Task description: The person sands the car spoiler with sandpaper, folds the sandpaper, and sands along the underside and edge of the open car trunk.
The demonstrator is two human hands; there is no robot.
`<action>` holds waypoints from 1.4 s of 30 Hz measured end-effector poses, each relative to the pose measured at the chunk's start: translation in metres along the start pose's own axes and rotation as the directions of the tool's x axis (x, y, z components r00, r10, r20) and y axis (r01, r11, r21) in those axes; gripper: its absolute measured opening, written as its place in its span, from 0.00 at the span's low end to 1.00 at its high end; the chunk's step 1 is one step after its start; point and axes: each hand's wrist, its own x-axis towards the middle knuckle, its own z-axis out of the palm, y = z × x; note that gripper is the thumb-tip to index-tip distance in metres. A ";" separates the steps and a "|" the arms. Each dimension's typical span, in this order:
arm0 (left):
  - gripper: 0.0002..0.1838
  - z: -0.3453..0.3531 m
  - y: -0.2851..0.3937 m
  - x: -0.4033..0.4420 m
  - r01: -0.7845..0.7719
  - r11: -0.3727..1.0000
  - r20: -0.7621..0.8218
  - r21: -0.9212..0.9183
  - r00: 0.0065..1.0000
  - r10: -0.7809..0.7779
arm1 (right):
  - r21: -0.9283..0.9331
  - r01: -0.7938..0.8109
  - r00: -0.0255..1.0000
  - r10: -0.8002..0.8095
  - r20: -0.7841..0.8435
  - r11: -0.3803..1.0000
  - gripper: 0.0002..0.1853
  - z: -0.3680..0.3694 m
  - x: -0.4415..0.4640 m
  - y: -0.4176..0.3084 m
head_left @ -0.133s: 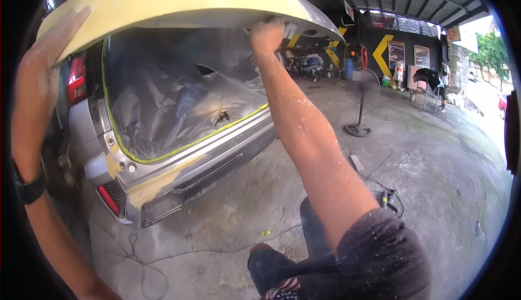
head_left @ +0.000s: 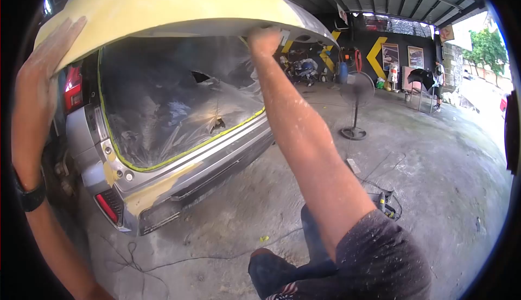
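A raised car tailgate (head_left: 179,1), coated mostly in pale yellow, arches across the top of the head view. My left hand (head_left: 58,44) lies against its left end, fingers stretched out over the yellow surface. Under the tailgate's lower edge, my right hand (head_left: 265,42) reaches up with its fingers curled. What that hand holds, if anything, is hidden. Below, plastic sheeting (head_left: 157,94) with torn holes covers the car's rear opening, bordered by yellow-green tape (head_left: 163,164). The silver rear bumper (head_left: 179,183) carries yellow patches.
A pedestal fan (head_left: 355,96) stands on the concrete floor to the right. Cables (head_left: 217,257) trail across the floor below the bumper, and a dark tool (head_left: 384,199) lies by my right arm. Farther back, a person (head_left: 438,85) stands beside a rack (head_left: 420,96).
The view has tilted slightly upward, so the car and floor sit lower in the picture. Both hands stay at the tailgate; my right hand has shifted only a little.
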 end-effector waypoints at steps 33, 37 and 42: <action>0.33 -0.004 0.007 0.005 -0.057 0.998 -0.063 0.020 0.996 0.058 | 0.077 0.090 0.987 -0.079 -0.143 0.993 0.21 0.007 0.002 0.000; 0.23 0.002 -0.026 -0.012 -0.070 0.989 0.039 0.131 0.997 0.065 | 0.109 0.225 0.968 -0.209 -0.137 0.968 0.16 -0.002 -0.010 -0.009; 0.32 -0.016 -0.028 0.018 -0.418 0.880 0.127 0.224 0.908 0.399 | 0.064 0.234 0.971 -0.229 -0.072 0.970 0.14 0.003 -0.009 0.017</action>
